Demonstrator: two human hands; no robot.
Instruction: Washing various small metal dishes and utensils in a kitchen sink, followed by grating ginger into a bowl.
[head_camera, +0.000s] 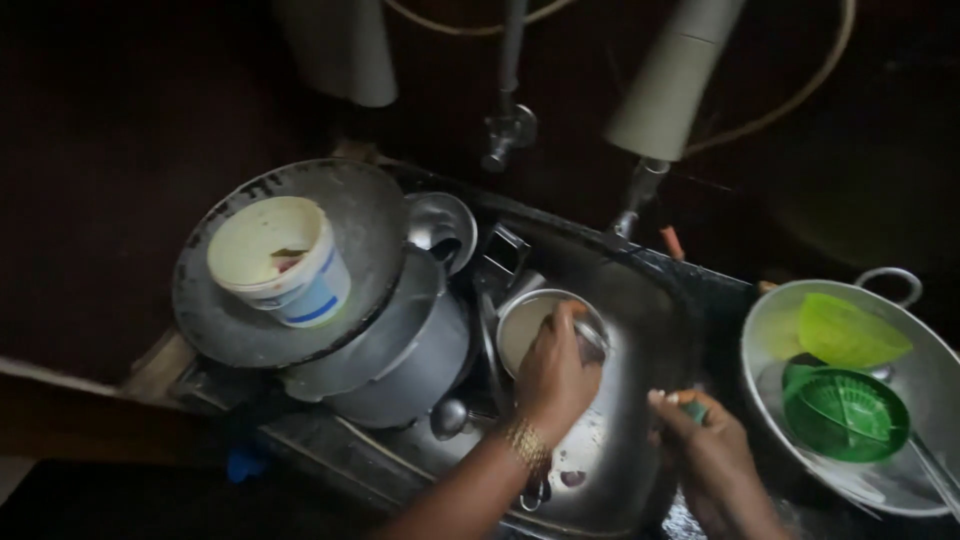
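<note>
The left hand (555, 375) is closed over the near rim of a small round steel cup (540, 325) standing in the stainless steel sink (640, 330), fingers curled over the edge and thumb side toward the cup's pale inside. The cup sits just beyond and to the left of this hand, mouth up and tipped slightly toward the camera. The right hand (705, 445) is lower and to the right, apart from the cup, gripping a small green scrubbing pad (694, 408) of which only a corner shows above the fingers. From the right hand the cup lies up and to the left, across the sink bottom; the left hand is plainly the nearer one and is already on it.

To the left of the cup, one large grey metal pot (400, 370) stands at the sink's edge, with one wide grey metal lid (370, 215) resting tilted on top of it. On that lid lies one white plastic tub with a blue band (285, 262), tipped on its side. Behind the pot is one small steel bowl (440, 225). One steel ladle (452, 415) lies beside the pot; in the dim light there may be more cutlery by it.

To the right stands one wide steel pan with a loop handle (900, 480), holding two green plastic pieces: one dark green strainer (845, 412) and one light green lid (850, 332). One tap (510, 125) hangs above the sink.
</note>
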